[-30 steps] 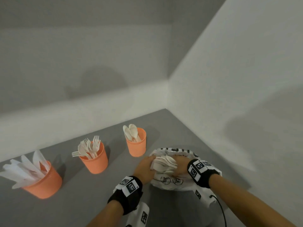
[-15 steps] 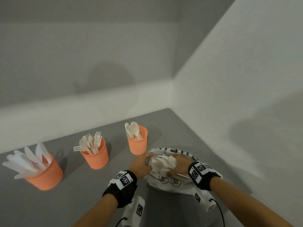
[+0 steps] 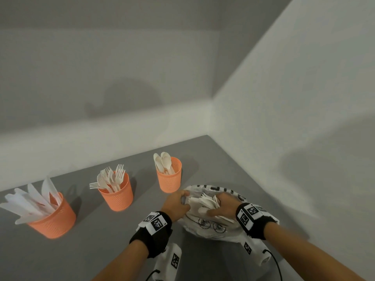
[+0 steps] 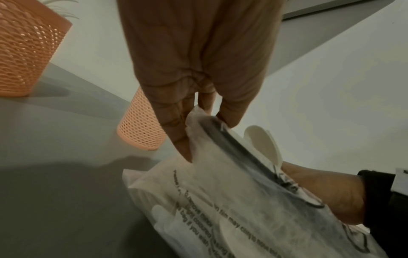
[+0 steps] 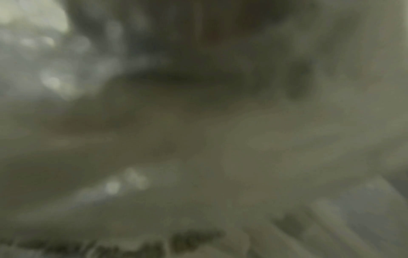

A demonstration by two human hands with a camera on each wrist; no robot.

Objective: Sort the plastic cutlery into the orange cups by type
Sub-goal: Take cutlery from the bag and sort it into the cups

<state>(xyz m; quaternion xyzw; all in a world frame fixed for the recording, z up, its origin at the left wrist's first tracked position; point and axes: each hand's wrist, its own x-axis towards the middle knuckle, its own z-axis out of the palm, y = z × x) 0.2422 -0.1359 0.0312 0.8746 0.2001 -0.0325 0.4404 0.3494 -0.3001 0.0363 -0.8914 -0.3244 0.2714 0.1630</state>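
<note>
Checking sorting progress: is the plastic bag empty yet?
No. White cutlery is bunched at the bag mouth between the left hand and right hand.

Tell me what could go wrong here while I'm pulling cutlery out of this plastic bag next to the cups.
Your right hand grips a whole bunch of white cutlery inside the bag; if types are mixed, they could land in one cup. Your left hand only pinches the bag's edge, so it may slip. The spoon cup stands close to the bag and could be knocked over.
</note>
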